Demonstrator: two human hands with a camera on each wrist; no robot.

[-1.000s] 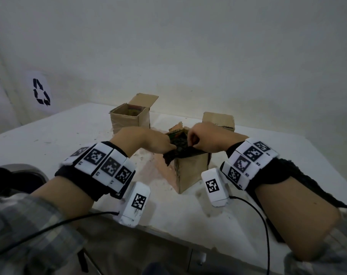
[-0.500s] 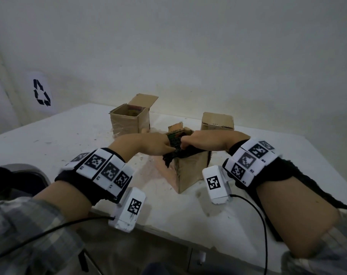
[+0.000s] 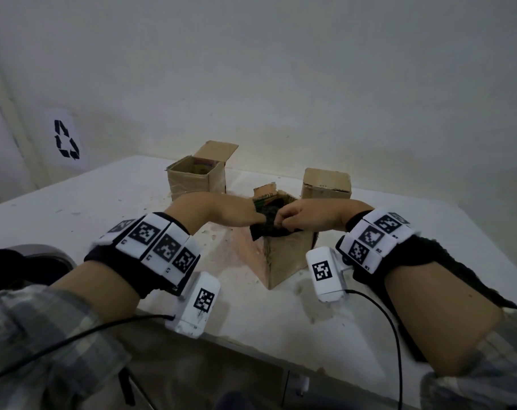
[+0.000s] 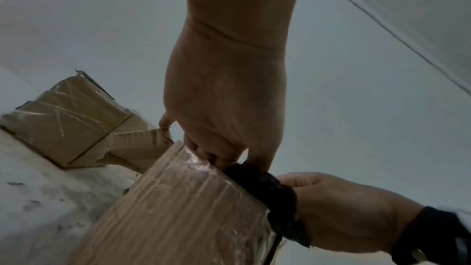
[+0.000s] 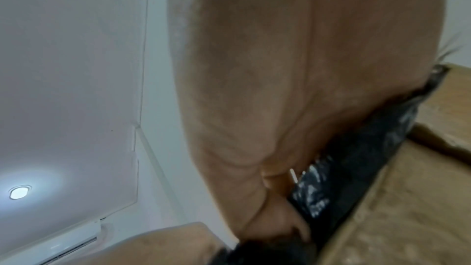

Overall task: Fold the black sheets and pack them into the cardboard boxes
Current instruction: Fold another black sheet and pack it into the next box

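Note:
A crumpled black sheet bulges out of the open top of the near cardboard box and hangs over its front rim. My left hand grips the sheet from the left, with its fingers curled down inside the box's mouth. From the right, my right hand pinches the same sheet with curled fingers. In the left wrist view the black sheet lies between both hands at the box's top corner. The right wrist view shows the sheet pressed under my palm against the box wall.
An open cardboard box with something colourful inside stands at the back left. A closed box stands at the back right, close behind the near one. The white table ends just in front of my wrists; a wall rises behind.
Both hands have dropped and drawn together at the near box's mouth, and the black sheet has gone lower into the box with them.

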